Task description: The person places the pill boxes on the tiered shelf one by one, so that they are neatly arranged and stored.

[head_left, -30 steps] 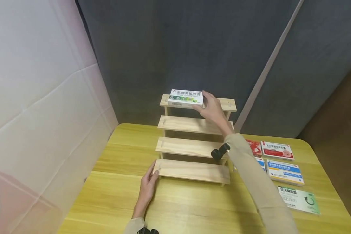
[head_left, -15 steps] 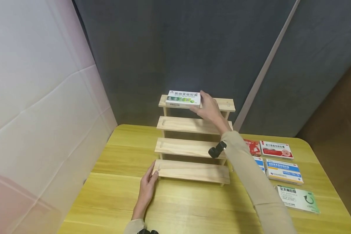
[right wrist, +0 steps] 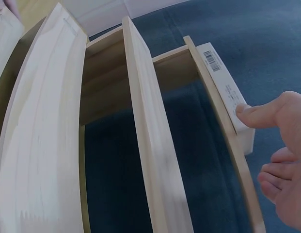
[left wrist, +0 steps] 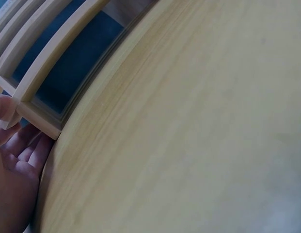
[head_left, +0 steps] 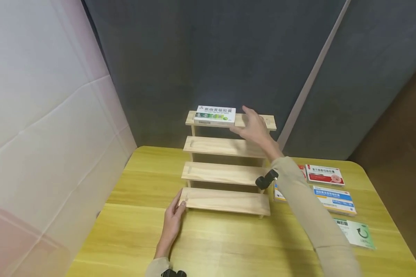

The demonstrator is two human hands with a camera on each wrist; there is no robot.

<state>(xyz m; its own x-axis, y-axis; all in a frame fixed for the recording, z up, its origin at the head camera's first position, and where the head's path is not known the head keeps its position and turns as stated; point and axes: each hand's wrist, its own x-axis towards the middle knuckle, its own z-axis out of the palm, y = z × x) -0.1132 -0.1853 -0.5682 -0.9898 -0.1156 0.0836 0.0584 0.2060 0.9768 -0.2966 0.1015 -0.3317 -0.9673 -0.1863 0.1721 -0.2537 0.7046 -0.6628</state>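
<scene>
A four-tier wooden step rack (head_left: pixel 225 201) stands on the table. On the left part of its top shelf lies a white and green medicine box (head_left: pixel 214 115), printed face up. My right hand (head_left: pixel 254 130) is beside the box's right end, thumb and fingers spread apart. In the right wrist view, the thumb tip (right wrist: pixel 243 108) is right at the box's front side, and the other fingers are off it. My left hand (head_left: pixel 171 223) holds the left end of the lowest shelf, thumb on top and fingers against the rack's side.
Right of the rack lie several more medicine boxes: a red and white one (head_left: pixel 325 175), a blue and white one (head_left: pixel 335 200) and a green and white one (head_left: pixel 358 233). My right sleeve partly covers some of them. A dark curtain (head_left: pixel 228 50) hangs behind the rack.
The box has slid slightly left along the top shelf. My right hand, which gripped its right end, has loosened and drawn off to the right. My left hand has stayed on the rack.
</scene>
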